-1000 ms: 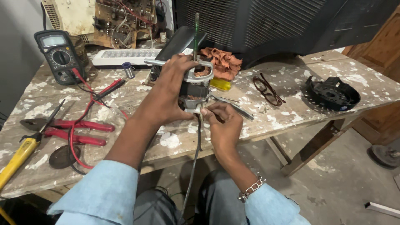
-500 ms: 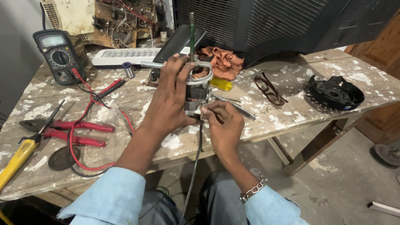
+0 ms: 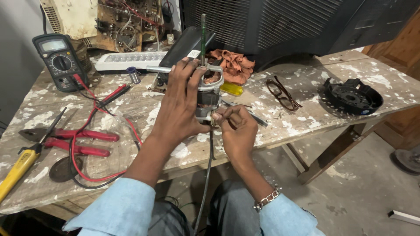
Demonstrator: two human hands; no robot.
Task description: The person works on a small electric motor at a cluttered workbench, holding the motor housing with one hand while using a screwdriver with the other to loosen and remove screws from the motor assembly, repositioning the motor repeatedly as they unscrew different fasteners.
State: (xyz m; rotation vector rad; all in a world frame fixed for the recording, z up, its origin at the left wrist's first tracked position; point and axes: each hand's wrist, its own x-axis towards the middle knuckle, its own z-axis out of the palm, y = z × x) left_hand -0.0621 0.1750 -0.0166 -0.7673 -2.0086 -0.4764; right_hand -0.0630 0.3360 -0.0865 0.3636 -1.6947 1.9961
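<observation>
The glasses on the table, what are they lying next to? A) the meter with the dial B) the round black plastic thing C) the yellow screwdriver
B: the glasses lie on the right part of the table, with the round black plastic part just beyond them; the yellow screwdriver and the meter are far over on the left side.

The left hand was raised ahead of the body, palm turned inward, fingers wrapped in a closed grasp with the fingertips uppermost. The right hand sat just beside it, lower, thumb and forefinger pinched together at the left hand's base. Both forearms extended forward from light blue sleeves, the right wrist wearing a chain bracelet.
</observation>
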